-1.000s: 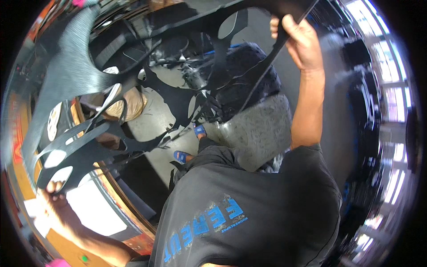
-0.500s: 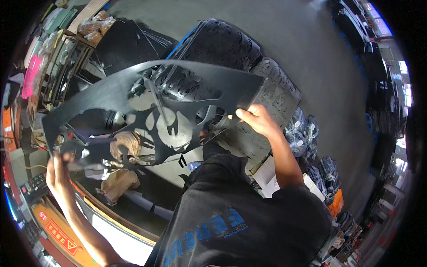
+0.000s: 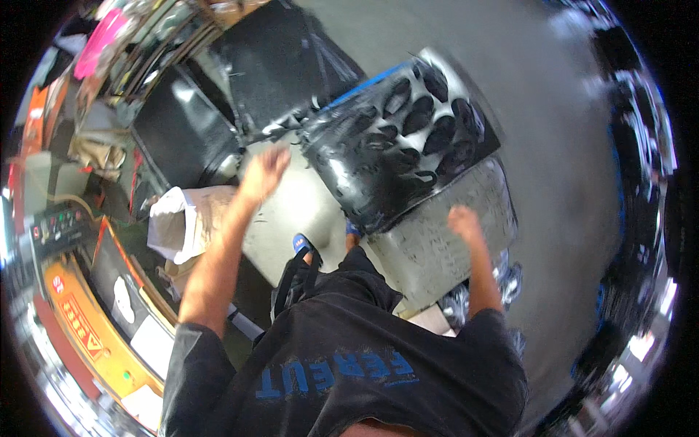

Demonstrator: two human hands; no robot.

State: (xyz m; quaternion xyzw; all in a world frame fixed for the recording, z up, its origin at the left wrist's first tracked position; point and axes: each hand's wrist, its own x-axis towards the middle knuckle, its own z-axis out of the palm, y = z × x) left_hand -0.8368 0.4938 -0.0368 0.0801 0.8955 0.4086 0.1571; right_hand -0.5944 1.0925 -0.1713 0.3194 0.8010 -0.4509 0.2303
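Note:
A black sheet with several oval cut-outs lies on top of a stack of dark sheets, curving down over its near side. Glare whitens part of its surface. My left hand is in the air left of the stack, above the grey floor, with no sheet in it. Over a lower grey stack of sheets hangs my right hand, also apart from the sheet. Motion blurs both hands, so the set of their fingers is unclear.
Flat black sheets lie at the far left, beside another dark stack. A white open sack stands left of my legs. An orange machine with a control panel curves along the left. Clear plastic bundles sit at the right.
Both hands have let go of the cut-out sheet, which was held up before me and now lies on the stack. My left hand has moved rightward; my right hand has lowered slightly.

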